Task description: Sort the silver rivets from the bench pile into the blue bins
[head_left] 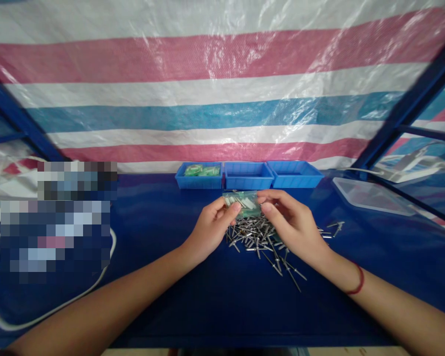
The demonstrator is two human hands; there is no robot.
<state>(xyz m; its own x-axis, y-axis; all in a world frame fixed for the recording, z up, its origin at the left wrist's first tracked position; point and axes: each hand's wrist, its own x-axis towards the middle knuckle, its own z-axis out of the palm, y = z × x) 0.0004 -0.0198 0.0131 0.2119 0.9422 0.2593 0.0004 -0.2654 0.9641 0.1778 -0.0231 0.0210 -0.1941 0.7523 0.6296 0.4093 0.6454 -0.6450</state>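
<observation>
A small clear, green-tinted plastic bag (247, 203) with thin metal pieces inside is held up between both hands. My left hand (214, 225) pinches its left side between thumb and fingers. At the bag's right edge, my right hand (293, 223) has its thumb and fingertips closed on the plastic. Beneath the hands lies a loose pile of metal rivets (257, 237) on the blue table (207, 306), partly hidden by the bag and my right hand.
Behind the hands stand a blue bin (199, 185) with green-tinted bags, an empty middle bin (249, 183) and an empty right bin (298, 182). A translucent lid (371, 197) lies at the right. A white cable (77, 302) curves across the left side.
</observation>
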